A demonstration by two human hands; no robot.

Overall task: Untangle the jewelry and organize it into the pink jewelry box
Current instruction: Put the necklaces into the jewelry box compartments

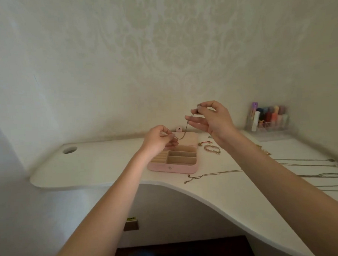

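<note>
- Held above the open pink jewelry box [173,169], at frame centre: a thin chain [185,129], pinched at both ends.
- Right hand [212,119], higher and right of centre: thumb and forefinger closed on the chain's upper end, remaining fingers spread loosely below.
- Left hand [159,140], lower and left: fingertips pinched on the lower end, just over the box's back edge.
- Long axis of the chain: sloping from upper right down to lower left, sagging slightly between the grips.
- Box compartments directly beneath the left hand, so probably the nearer hand for lowering the chain in.
- Not yet boxed: a beaded bracelet [212,148] right of the box, more necklaces [309,163] along the desk [100,165] at the right edge.
</note>
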